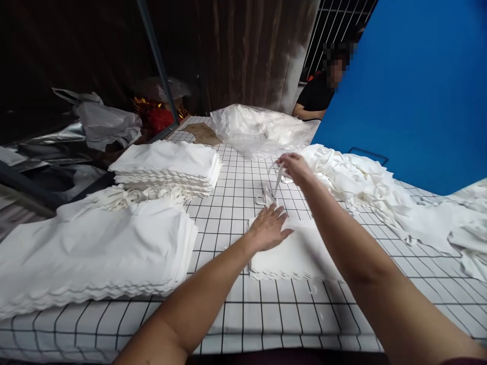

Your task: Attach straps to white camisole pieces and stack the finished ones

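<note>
Left hand (pixel 268 228) flat, open, pressing white cloth bag (pixel 292 251) on gridded table (pixel 236 182). Right hand (pixel 293 167) pinching its drawstring (pixel 274 186). Finished stacks (pixel 95 253) at left; loose heap (pixel 365 182) unsorted at right.

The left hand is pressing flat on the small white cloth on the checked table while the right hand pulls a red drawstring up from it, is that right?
Not quite: the drawstring is white, not red. The head view shows the left hand flat on the small white cloth on the checked table, while the right hand pinches the string and lifts it.
</note>
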Motion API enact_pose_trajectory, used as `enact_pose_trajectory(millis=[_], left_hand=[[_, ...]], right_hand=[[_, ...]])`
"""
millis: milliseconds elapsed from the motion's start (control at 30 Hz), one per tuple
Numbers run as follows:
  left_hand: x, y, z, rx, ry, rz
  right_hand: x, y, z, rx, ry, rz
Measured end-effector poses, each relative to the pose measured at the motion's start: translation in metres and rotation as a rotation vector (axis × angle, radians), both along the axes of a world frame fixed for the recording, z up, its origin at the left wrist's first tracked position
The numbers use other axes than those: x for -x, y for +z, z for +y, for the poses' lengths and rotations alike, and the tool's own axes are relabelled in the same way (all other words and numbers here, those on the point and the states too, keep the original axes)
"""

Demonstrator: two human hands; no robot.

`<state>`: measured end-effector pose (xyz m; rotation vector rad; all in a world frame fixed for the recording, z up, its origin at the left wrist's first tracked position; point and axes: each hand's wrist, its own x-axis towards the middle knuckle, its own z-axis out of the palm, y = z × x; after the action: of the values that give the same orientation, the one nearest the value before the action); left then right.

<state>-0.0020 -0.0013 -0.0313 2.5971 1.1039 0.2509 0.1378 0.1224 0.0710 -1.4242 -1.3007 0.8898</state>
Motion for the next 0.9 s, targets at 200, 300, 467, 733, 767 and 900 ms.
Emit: enact_pose_trajectory(millis=[200, 300, 467, 733, 767, 900], left_hand=[[-0.001, -0.005, 0.004, 0.02, 0.007, -0.052], [-0.002, -0.003, 0.004, 0.031, 0.01, -0.066], [-0.001, 0.004, 0.0, 0.0, 0.001, -0.062], [0.003, 0.007, -0.001, -0.042, -0.024, -0.147], [0.004, 0.006, 0.001, -0.052, -0.014, -0.222], [0.007, 0.001, 0.015, 0.041, 0.151, -0.653]], right_hand=[[-0.088, 0.031, -0.155, -0.078, 0.488, -0.172], [-0.102, 0.017, -0.197, 0.149, 0.591, -0.493], [-0.071, -0.03, -0.16, 0.114, 0.243, -0.581], [-0.04, -0.076, -0.102, 0.31, 0.267, -0.455], [-0.041, -0.077, -0.101, 0.338, 0.299, -0.41], [-0.046, -0.074, -0.095, 0.388, 0.324, -0.339]])
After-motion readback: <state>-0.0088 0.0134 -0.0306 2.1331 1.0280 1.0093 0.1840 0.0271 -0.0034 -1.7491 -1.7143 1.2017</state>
